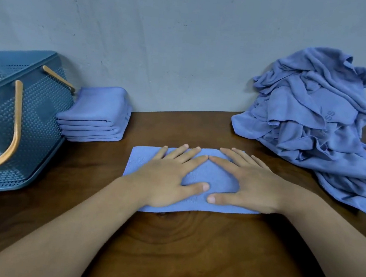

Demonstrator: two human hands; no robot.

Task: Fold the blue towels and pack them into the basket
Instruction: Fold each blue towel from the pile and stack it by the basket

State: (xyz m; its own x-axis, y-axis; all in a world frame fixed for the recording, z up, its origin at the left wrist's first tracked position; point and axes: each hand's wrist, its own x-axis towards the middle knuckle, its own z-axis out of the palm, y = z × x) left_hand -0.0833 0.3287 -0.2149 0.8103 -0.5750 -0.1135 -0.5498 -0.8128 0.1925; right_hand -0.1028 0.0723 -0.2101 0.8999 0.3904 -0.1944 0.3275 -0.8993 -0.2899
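Folded blue towel [198, 175] flat mid-table [178, 249], stack of folded towels [97, 114] at back edge beside teal basket [41, 111] far left, crumpled towel pile [313, 119] back-right corner

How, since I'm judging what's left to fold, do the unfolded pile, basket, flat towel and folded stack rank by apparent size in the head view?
1. unfolded pile
2. basket, cropped by the frame, so roughly tied with next
3. flat towel, nearest the camera
4. folded stack
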